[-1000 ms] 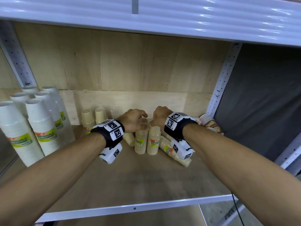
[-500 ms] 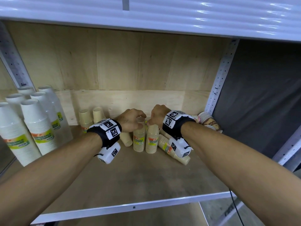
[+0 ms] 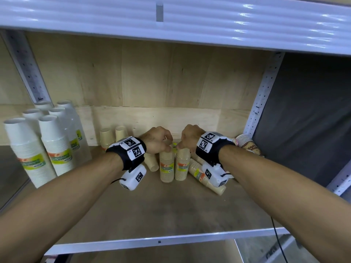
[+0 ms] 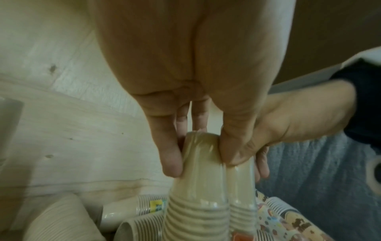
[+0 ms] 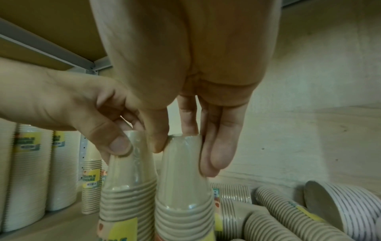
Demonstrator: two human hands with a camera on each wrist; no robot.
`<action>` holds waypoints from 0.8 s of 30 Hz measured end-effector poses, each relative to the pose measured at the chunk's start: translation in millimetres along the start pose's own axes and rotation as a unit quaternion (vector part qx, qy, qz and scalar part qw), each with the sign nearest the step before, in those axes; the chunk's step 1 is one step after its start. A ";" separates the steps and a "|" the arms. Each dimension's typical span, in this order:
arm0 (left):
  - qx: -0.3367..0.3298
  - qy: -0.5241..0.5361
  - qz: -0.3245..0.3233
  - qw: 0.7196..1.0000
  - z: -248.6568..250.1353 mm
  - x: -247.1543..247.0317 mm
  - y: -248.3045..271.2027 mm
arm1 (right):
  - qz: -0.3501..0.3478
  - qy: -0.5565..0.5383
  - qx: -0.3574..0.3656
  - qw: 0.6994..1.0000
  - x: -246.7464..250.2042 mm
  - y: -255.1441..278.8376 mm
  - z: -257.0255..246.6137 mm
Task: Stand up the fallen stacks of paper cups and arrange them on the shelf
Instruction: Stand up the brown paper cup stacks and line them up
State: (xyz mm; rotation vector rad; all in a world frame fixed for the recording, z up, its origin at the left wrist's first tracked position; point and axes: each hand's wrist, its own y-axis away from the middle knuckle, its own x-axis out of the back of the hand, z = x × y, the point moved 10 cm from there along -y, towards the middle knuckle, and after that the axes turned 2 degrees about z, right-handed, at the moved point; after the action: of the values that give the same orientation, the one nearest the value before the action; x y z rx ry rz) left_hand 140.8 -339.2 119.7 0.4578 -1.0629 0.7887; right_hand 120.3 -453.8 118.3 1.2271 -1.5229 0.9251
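Observation:
Two beige cup stacks in clear wrap stand upright side by side at mid-shelf. My left hand (image 3: 168, 147) pinches the top of the left stack (image 3: 167, 168) between thumb and fingers (image 4: 171, 159), gripping its top cup (image 4: 199, 163). My right hand (image 3: 180, 146) pinches the top of the right stack (image 3: 182, 166), its fingers (image 5: 218, 153) and thumb round the top cup (image 5: 183, 163). A fallen beige stack (image 3: 206, 176) lies just right of them, and another (image 3: 151, 164) lies behind my left wrist. A patterned stack (image 3: 248, 146) lies fallen at the far right.
Tall white cup stacks (image 3: 55, 149) stand at the left of the shelf. Two short beige stacks (image 3: 107, 137) stand upright against the back board. A metal upright (image 3: 260, 99) and a dark side panel close the right end. The shelf's front edge (image 3: 159, 242) is near me.
Both hands keep hold of the tops of the two upright stacks, which stay side by side. Only the view has shifted slightly.

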 end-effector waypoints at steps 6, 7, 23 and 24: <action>0.020 0.017 -0.042 0.999 -10.1 12.1 15.0 | -0.048 0.008 0.007 0.999 2.3 16.0 -15.4; 0.028 0.023 -0.052 0.998 -12.9 13.6 17.6 | -0.063 0.011 0.012 0.998 0.9 19.2 -22.5; 0.154 -0.048 -0.016 0.987 -105.0 82.8 71.4 | -0.075 -0.069 0.125 0.987 -24.0 17.4 -152.5; 0.163 -0.047 -0.007 0.985 -111.3 86.5 73.8 | -0.068 -0.069 0.127 0.987 -25.2 14.5 -156.8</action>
State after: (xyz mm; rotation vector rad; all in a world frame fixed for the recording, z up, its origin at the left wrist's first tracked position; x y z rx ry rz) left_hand 173.3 -185.8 147.0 0.7867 -1.0193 0.9415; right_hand 139.8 -296.6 137.0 1.5855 -1.4383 0.9819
